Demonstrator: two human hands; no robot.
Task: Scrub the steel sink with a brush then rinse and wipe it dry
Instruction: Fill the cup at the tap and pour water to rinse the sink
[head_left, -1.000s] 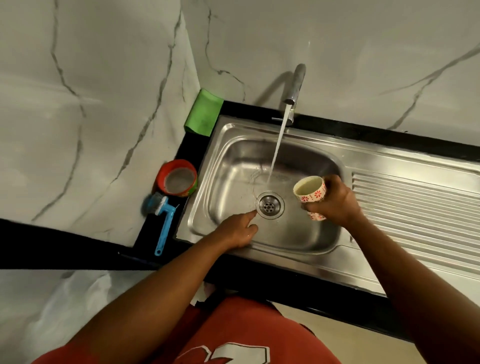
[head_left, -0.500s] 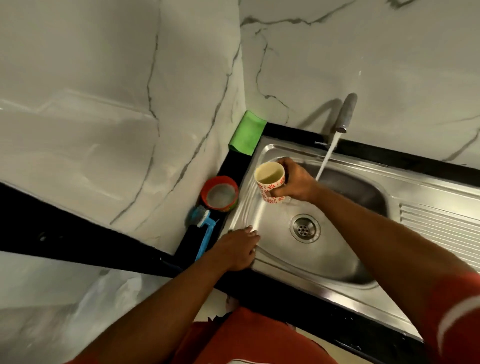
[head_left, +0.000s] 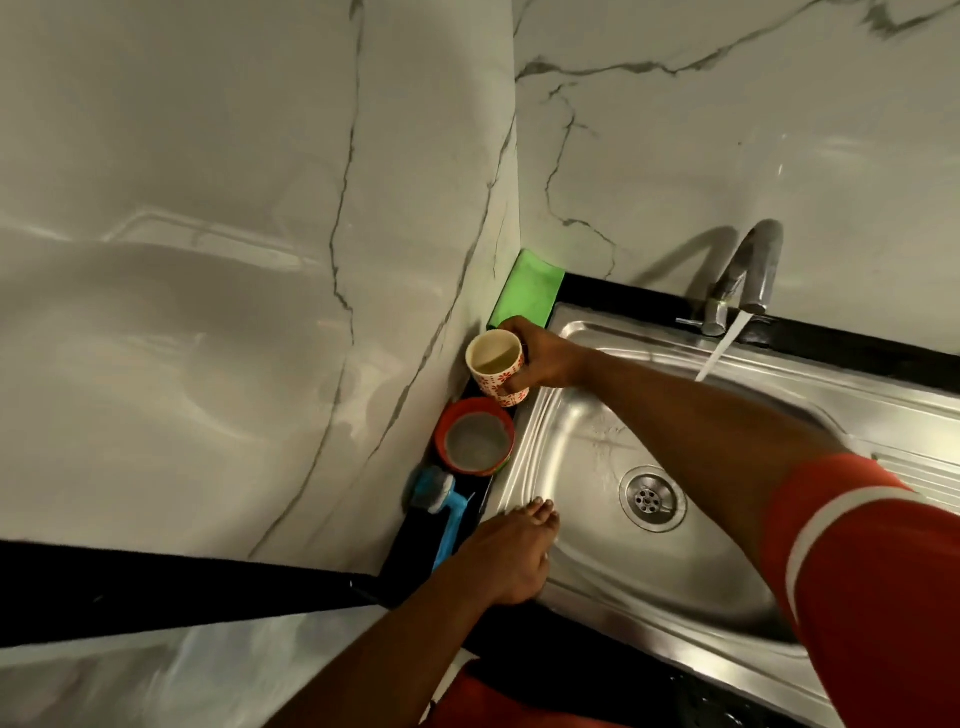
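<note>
Head: tub (head_left: 476, 443) beside brush (head_left: 441, 501) (lidded, perhaps)

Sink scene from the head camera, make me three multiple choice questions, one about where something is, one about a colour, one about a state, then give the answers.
1. Where does the blue brush lie?
A. in the sink basin
B. on the black ledge left of the sink, below the red tub
C. in the left hand

2. What colour is the cloth in the corner?
A. green
B. yellow
C. white

3. What is the tap doing?
A. it is off
B. it is running
C. it is covered by a hand

Answers:
1 B, the brush rests on the ledge beside the tub, untouched.
2 A, the folded cloth behind the cup is bright green.
3 B, a stream of water falls from the spout while the right hand holds the cup and the left hand rests on the sink's edge.
</note>
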